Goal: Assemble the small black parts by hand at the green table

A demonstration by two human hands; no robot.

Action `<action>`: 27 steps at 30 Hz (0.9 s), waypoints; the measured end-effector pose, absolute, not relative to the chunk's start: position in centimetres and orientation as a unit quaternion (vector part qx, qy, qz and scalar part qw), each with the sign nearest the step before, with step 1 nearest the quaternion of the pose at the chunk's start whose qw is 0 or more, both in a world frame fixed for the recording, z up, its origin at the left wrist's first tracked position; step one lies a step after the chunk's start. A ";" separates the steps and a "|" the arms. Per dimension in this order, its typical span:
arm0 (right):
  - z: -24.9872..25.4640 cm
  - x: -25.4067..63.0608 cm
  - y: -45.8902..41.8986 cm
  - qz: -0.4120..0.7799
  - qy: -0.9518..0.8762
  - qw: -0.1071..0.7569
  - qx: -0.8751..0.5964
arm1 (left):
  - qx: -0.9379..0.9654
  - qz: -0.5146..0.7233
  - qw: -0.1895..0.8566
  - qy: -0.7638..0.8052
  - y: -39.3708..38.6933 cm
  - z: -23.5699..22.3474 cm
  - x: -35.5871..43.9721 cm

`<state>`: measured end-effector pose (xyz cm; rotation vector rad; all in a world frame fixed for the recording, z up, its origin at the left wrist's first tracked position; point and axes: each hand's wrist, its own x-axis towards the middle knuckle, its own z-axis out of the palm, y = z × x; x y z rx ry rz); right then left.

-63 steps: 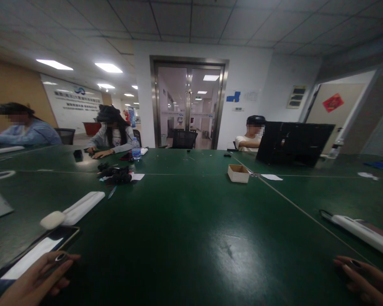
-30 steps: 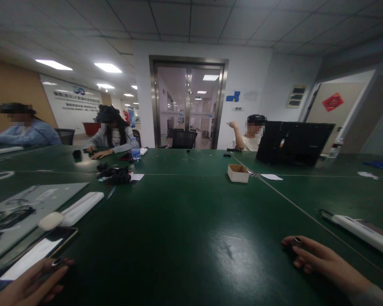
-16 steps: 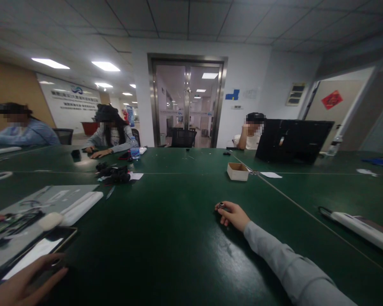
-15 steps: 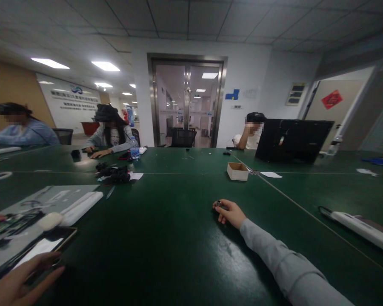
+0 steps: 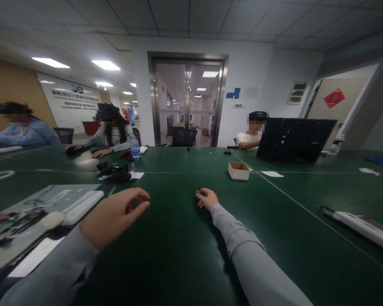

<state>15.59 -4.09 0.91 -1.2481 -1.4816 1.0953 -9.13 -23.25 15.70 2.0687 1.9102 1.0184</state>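
Observation:
My right hand (image 5: 209,199) is closed, pinching a small metal tube (image 5: 199,191) with a dark round end. It is low over the middle of the green table (image 5: 166,255), arm stretched forward. My left hand (image 5: 113,216) is raised over the table to the left, thumb and forefinger curled close together. What those fingers hold, if anything, is hidden behind the hand. Under the left forearm lies a phone (image 5: 38,255) with a bright screen, partly covered. A rounded white case (image 5: 52,220) and a long white box (image 5: 84,207) lie just beyond.
An open cardboard box (image 5: 238,171) stands ahead on the right. Black gear (image 5: 115,172) and a water bottle (image 5: 135,148) are ahead left. A grey panel with circuit boards (image 5: 19,223) lies at left, another hand at its edge. A monitor (image 5: 295,140) stands right; several people sit around.
My right hand came in from the right edge and moved forward to the middle with the metal tube. My left hand rose from the lower left corner, forward and to the right.

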 end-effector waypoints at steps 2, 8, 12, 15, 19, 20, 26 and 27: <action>0.9 14.8 -3.8 0.430 -0.597 0.442 -0.513 | 0.761 0.258 0.069 0.591 -20.7 14.9 -7.0; 0.6 13.1 -3.0 0.383 -0.617 0.443 -0.526 | 0.806 0.200 0.052 0.554 -12.2 9.6 -2.2; 0.7 12.6 -2.5 0.362 -0.624 0.428 -0.545 | 0.774 0.286 0.057 0.562 -7.2 6.1 0.3; 1.0 12.7 -2.4 0.323 -0.645 0.398 -0.567 | 0.755 0.326 0.082 0.563 -4.9 4.0 1.6; 1.1 12.9 -2.2 0.253 -0.693 0.372 -0.563 | 0.736 0.374 0.109 0.553 -3.8 2.0 2.1; 1.1 12.9 -2.1 0.260 -0.693 0.368 -0.564 | 0.732 0.382 0.115 0.552 -3.7 1.8 2.0; 0.7 12.8 -2.3 0.324 -0.662 0.399 -0.545 | 0.701 0.439 0.165 0.536 -4.2 1.3 1.0; 0.7 12.8 -2.4 0.331 -0.661 0.405 -0.538 | 0.700 0.449 0.167 0.529 -4.2 1.3 0.9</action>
